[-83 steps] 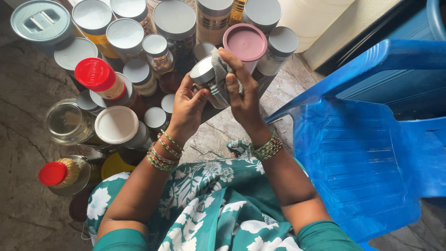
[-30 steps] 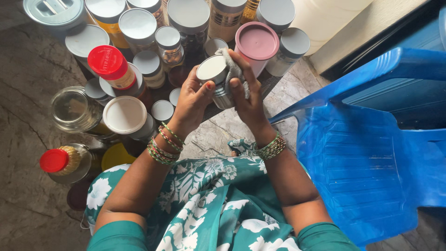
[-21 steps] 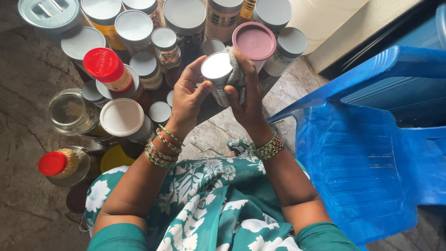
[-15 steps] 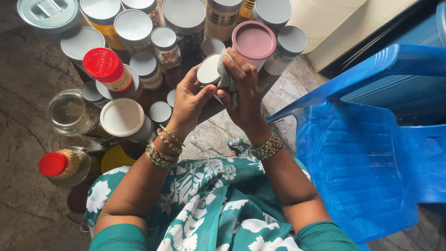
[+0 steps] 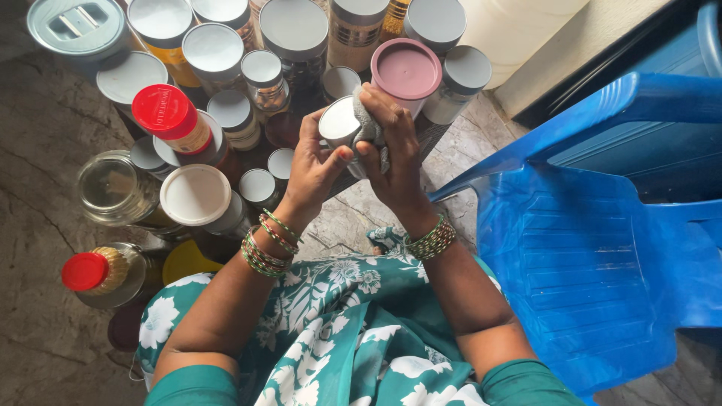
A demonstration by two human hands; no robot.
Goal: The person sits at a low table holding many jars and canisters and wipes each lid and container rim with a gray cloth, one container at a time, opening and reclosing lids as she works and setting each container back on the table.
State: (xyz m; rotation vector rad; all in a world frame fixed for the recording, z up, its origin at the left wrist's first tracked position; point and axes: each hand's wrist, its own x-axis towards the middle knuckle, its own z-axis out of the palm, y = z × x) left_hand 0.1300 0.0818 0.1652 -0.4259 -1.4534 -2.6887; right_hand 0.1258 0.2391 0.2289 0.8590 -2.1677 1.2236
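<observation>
Hands meet at centre: our left hand (image 5: 312, 169) cups a small white-capped jar (image 5: 340, 124), tilted, while our right hand (image 5: 391, 150) presses a grey cloth (image 5: 368, 128) against its side. We judge the jar light, rigid and smooth, perhaps slippery, so best gripped round the body. At ten o'clock stands a red-capped bottle (image 5: 169, 120) with a pale label; at twelve, a pink-lidded tub (image 5: 406, 71); at three, a blue plastic chair (image 5: 594, 248).
</observation>
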